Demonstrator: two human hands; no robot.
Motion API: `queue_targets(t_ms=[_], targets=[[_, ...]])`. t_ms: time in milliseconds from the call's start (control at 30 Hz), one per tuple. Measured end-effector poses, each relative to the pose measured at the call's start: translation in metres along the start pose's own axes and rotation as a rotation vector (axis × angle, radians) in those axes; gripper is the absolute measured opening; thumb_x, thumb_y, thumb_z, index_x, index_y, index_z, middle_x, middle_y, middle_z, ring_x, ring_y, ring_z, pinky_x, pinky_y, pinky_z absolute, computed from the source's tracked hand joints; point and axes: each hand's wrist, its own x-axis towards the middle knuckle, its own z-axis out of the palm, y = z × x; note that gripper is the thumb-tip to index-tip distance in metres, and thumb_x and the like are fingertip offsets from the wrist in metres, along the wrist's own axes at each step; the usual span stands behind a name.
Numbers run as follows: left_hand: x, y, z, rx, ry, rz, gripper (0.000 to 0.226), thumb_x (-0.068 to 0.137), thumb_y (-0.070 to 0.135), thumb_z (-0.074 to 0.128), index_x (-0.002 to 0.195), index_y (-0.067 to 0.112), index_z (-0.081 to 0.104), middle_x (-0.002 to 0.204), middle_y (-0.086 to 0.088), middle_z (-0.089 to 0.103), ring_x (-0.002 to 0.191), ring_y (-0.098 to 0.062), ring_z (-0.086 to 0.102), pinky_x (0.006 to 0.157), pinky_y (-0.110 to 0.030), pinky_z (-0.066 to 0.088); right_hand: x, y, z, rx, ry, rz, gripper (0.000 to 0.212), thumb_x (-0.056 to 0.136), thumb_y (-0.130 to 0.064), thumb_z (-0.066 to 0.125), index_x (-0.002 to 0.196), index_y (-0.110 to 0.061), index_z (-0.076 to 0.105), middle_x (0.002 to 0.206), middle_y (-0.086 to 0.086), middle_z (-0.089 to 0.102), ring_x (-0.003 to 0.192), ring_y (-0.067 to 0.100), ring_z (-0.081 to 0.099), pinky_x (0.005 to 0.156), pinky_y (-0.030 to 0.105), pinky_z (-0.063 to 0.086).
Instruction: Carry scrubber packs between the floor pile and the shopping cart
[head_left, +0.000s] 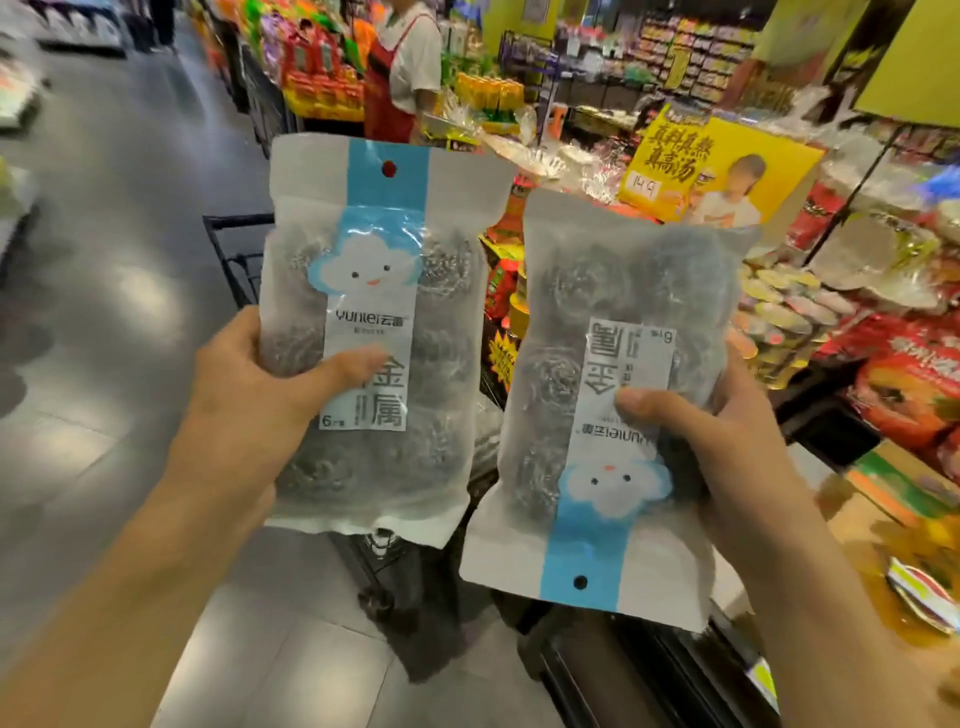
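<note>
- Left hand (249, 384): at centre left of the frame, it grasps the upright pack (376, 332) of steel scouring balls, thumb pressed across the printed label, fingers hidden behind the pouch.
- Right hand (727, 441): at centre right, it grasps the inverted pack (602, 415), thumb on the front label, fingers wrapped round the right edge; the blue hang-hole strip points toward the bottom of the frame.
- Position: both packs are held in the air, side by side and just apart, above a dark shopping cart (234, 260) seen behind and below them.
- Handling, as judged: each pouch looks light, its film smooth and somewhat slippery, its contents springy rather than fragile. A pinch through the middle, over the balls, seems secure; the flat sealed ends would flex.
- Surroundings: stacked goods (883, 364) at right, a yellow promotional sign (717, 166) at upper right, and a person in a red apron (400, 67) at upper centre.
</note>
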Motion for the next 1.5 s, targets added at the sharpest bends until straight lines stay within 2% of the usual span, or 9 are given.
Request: queue_targets(t_ms=[300, 533, 700, 833, 967, 1167, 1267, 1400, 1500], targets=[[0.128, -0.023, -0.009, 0.018, 0.116, -0.008, 0.067, 0.055, 0.033, 0.086, 0.117, 0.015, 0.068, 0.097, 0.008, 0.081, 0.087, -0.014, 0.079, 0.07, -0.031, 0.065, 0.143, 0.025, 0.071, -0.005, -0.111, 0.025, 0.07, 0.064, -0.013, 0.078, 0.131, -0.014, 0.056, 0.109, 0.006, 0.078, 0.092, 0.028, 0.078, 0.067, 0.034, 0.062], [0.214, -0.061, 0.02, 0.079, 0.284, -0.078, 0.049, 0.069, 0.02, 0.087, 0.116, 0.017, 0.069, 0.099, 0.006, 0.081, 0.09, -0.015, 0.078, 0.075, -0.034, 0.065, 0.285, 0.076, 0.103, 0.0, -0.238, 0.08, 0.064, 0.074, -0.001, 0.078, 0.132, -0.013, 0.054, 0.114, 0.005, 0.077, 0.098, 0.026, 0.077, 0.074, 0.037, 0.063], [0.266, -0.088, 0.041, 0.072, 0.446, -0.14, 0.051, 0.063, 0.024, 0.085, 0.11, 0.019, 0.068, 0.094, 0.008, 0.081, 0.086, -0.013, 0.079, 0.068, -0.032, 0.065, 0.377, 0.117, 0.129, -0.016, -0.36, 0.145, 0.058, 0.079, 0.004, 0.076, 0.129, -0.014, 0.054, 0.113, 0.006, 0.077, 0.1, 0.027, 0.076, 0.08, 0.044, 0.062], [0.305, -0.113, 0.04, 0.126, 0.52, -0.2, 0.044, 0.075, 0.016, 0.086, 0.114, 0.019, 0.067, 0.095, 0.01, 0.081, 0.087, -0.012, 0.078, 0.064, -0.026, 0.062, 0.429, 0.148, 0.16, -0.008, -0.449, 0.21, 0.06, 0.078, 0.004, 0.075, 0.131, -0.013, 0.054, 0.11, 0.004, 0.078, 0.096, 0.023, 0.077, 0.074, 0.036, 0.063], [0.341, -0.148, 0.026, 0.149, 0.554, -0.253, 0.051, 0.068, 0.022, 0.088, 0.114, 0.018, 0.067, 0.098, 0.008, 0.081, 0.09, -0.013, 0.078, 0.077, -0.035, 0.064, 0.467, 0.188, 0.189, -0.031, -0.472, 0.269, 0.059, 0.079, 0.005, 0.075, 0.132, -0.013, 0.054, 0.111, 0.006, 0.077, 0.097, 0.024, 0.076, 0.074, 0.036, 0.063], [0.378, -0.204, 0.008, 0.103, 0.591, -0.337, 0.061, 0.061, 0.028, 0.085, 0.118, 0.016, 0.068, 0.099, 0.006, 0.081, 0.089, -0.015, 0.079, 0.068, -0.031, 0.064, 0.523, 0.283, 0.224, -0.101, -0.501, 0.372, 0.049, 0.085, -0.003, 0.074, 0.129, -0.011, 0.057, 0.112, 0.007, 0.077, 0.098, 0.024, 0.076, 0.077, 0.039, 0.061], [0.389, -0.23, 0.0, 0.101, 0.616, -0.363, 0.06, 0.059, 0.03, 0.085, 0.116, 0.02, 0.069, 0.096, 0.009, 0.081, 0.084, -0.013, 0.079, 0.062, -0.028, 0.062, 0.567, 0.338, 0.251, -0.214, -0.575, 0.395, 0.042, 0.086, -0.008, 0.077, 0.122, -0.018, 0.06, 0.109, 0.002, 0.078, 0.097, 0.019, 0.076, 0.078, 0.035, 0.059], [0.4, -0.263, -0.008, 0.082, 0.654, -0.362, 0.057, 0.059, 0.025, 0.084, 0.114, 0.018, 0.069, 0.091, 0.01, 0.081, 0.08, -0.011, 0.078, 0.058, -0.022, 0.06, 0.626, 0.413, 0.29, -0.48, -0.68, 0.413, 0.041, 0.08, -0.021, 0.082, 0.115, -0.016, 0.062, 0.105, 0.009, 0.075, 0.096, 0.029, 0.075, 0.077, 0.037, 0.062], [0.404, -0.287, -0.005, 0.053, 0.657, -0.385, 0.053, 0.06, 0.022, 0.084, 0.11, 0.018, 0.069, 0.09, 0.009, 0.081, 0.08, -0.012, 0.079, 0.059, -0.021, 0.06, 0.649, 0.463, 0.298, -0.776, -0.699, 0.381, 0.062, 0.065, -0.044, 0.079, 0.116, -0.014, 0.059, 0.101, 0.006, 0.07, 0.09, 0.029, 0.07, 0.067, 0.032, 0.055]])
